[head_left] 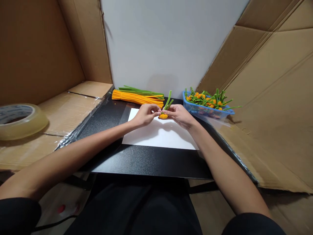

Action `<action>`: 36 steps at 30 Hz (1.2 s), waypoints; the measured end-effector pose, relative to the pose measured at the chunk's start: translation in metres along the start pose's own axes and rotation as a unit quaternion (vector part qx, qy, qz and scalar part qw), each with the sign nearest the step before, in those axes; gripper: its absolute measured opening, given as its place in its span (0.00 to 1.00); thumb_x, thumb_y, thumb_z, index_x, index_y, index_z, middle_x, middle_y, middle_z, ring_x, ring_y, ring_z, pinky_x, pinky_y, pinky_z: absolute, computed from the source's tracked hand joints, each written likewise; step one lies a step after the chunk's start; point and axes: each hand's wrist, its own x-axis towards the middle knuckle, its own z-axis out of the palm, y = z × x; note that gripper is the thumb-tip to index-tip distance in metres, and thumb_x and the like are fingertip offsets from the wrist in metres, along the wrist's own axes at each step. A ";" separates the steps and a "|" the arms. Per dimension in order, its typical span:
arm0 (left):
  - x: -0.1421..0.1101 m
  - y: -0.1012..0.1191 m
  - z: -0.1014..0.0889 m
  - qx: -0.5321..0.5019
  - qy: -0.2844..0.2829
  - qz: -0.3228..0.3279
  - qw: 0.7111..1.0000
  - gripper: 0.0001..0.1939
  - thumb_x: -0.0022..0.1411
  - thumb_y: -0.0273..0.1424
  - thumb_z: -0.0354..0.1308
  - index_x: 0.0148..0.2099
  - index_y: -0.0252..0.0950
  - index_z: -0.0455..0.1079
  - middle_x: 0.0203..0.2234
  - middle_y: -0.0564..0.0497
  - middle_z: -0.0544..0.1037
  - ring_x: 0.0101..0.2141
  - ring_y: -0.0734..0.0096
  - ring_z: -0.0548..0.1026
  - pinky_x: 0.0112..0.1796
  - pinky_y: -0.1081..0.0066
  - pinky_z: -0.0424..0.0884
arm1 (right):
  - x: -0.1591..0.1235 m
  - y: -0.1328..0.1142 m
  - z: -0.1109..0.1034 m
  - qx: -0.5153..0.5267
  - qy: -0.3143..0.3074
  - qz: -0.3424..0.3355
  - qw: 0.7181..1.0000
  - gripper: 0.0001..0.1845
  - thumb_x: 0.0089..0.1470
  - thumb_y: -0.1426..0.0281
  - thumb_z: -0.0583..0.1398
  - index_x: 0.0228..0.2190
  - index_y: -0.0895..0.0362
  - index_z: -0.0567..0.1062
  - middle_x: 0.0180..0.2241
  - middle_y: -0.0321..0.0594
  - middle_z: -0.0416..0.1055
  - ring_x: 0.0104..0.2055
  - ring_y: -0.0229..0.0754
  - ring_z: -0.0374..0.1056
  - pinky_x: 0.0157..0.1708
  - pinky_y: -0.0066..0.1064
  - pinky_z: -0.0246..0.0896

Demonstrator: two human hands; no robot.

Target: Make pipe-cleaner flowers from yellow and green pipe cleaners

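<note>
Between my two hands, above the white sheet [156,135], is a small orange pipe-cleaner carrot [163,116] with green stems pointing up and away. My left hand [148,115] pinches it from the left, thumb and forefinger at the place where green meets orange. From the right, my right hand [180,115] grips it too, with its thumb on top near the base of the stems. The fingertips partly cover the piece. Behind my left hand lies a bundle of orange pipe cleaners [134,97], with green pipe cleaners [139,90] behind it.
A blue basket [207,110] of finished-looking orange and green pieces stands at the back right. On cardboard at the left lies a roll of clear tape [36,122]. Cardboard walls [276,98] rise on both sides of the black table [146,161].
</note>
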 end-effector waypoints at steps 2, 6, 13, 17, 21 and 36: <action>-0.001 0.003 -0.002 0.015 -0.028 0.026 0.999 0.10 0.60 0.37 0.62 0.34 0.34 0.75 0.32 0.47 0.80 0.34 0.68 0.74 0.36 0.72 0.66 | -0.003 -0.006 -0.003 -0.012 -0.022 0.002 1.000 0.25 0.36 0.57 0.78 0.32 0.62 0.82 0.32 0.45 0.81 0.35 0.45 0.79 0.44 0.43 0.78; -0.006 0.004 -0.002 0.153 -0.009 0.117 0.981 0.06 0.64 0.30 0.55 0.37 0.36 0.72 0.35 0.45 0.78 0.37 0.66 0.73 0.40 0.68 0.67 | -0.007 -0.010 -0.002 -0.012 -0.035 -0.004 0.999 0.23 0.38 0.60 0.78 0.32 0.62 0.82 0.32 0.45 0.81 0.35 0.44 0.79 0.45 0.44 0.78; -0.006 0.008 -0.016 0.268 -0.064 0.255 0.927 0.11 0.69 0.34 0.50 0.37 0.39 0.72 0.38 0.42 0.76 0.44 0.57 0.73 0.53 0.54 0.68 | -0.008 -0.012 0.009 0.067 -0.087 0.029 0.994 0.17 0.42 0.62 0.76 0.30 0.61 0.81 0.31 0.45 0.80 0.36 0.45 0.77 0.47 0.44 0.79; -0.003 0.010 -0.024 0.243 -0.084 0.264 0.930 0.13 0.70 0.37 0.49 0.38 0.39 0.73 0.37 0.42 0.76 0.45 0.58 0.73 0.54 0.54 0.67 | -0.010 -0.015 0.010 0.049 -0.085 0.009 0.995 0.20 0.42 0.60 0.76 0.32 0.61 0.81 0.32 0.45 0.80 0.36 0.45 0.77 0.45 0.44 0.78; -0.005 0.008 -0.020 0.199 -0.050 0.245 0.948 0.12 0.70 0.36 0.52 0.41 0.38 0.75 0.38 0.42 0.78 0.43 0.60 0.74 0.50 0.58 0.69 | -0.010 -0.017 0.007 -0.037 -0.001 -0.103 0.994 0.23 0.40 0.56 0.76 0.33 0.58 0.81 0.34 0.43 0.80 0.38 0.45 0.76 0.43 0.40 0.76; 0.002 0.022 -0.005 -0.169 0.037 -0.090 0.981 0.12 0.54 0.37 0.68 0.27 0.34 0.74 0.23 0.52 0.73 0.28 0.74 0.68 0.34 0.70 0.64 | -0.018 -0.008 0.021 -0.200 0.126 -0.294 0.926 0.06 0.50 0.63 0.72 0.29 0.49 0.82 0.42 0.41 0.76 0.48 0.48 0.72 0.47 0.38 0.70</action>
